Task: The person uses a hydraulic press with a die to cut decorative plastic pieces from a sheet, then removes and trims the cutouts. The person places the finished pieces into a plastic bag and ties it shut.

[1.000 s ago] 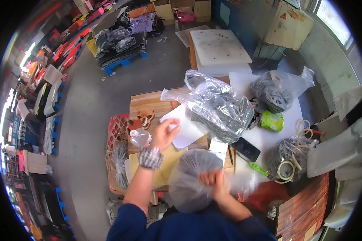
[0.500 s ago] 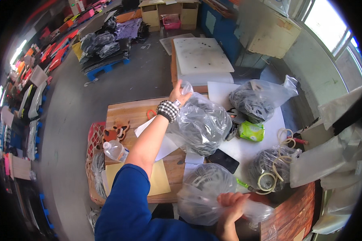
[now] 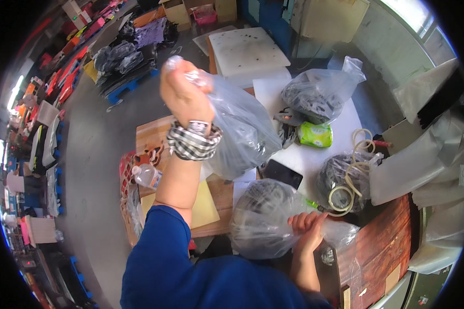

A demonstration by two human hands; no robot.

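My left hand (image 3: 185,90) is closed round the gathered neck of a clear plastic bag (image 3: 242,129), which hangs slanting down to the right of my wrist. Dark contents show dimly through its film. Close to my body, my right hand (image 3: 308,229) grips the twisted neck of a second clear plastic bag (image 3: 265,213), and its loose end sticks out to the right of my fist. Round dark items fill that bag, too blurred to name. A black phone (image 3: 283,174) lies between the two bags.
Two more filled bags, one at the far right (image 3: 319,95) and one under pale tubing or tape rings (image 3: 340,177), stand on the table. A green packet (image 3: 314,135) lies between them. On the left are a clear bottle (image 3: 147,175) and a yellow sheet (image 3: 206,208). A reddish wooden board (image 3: 376,257) is at right.
My left hand has risen toward me, pulling the farther bag up by its neck. My right hand has shifted slightly right and up, still gripping the nearer bag.
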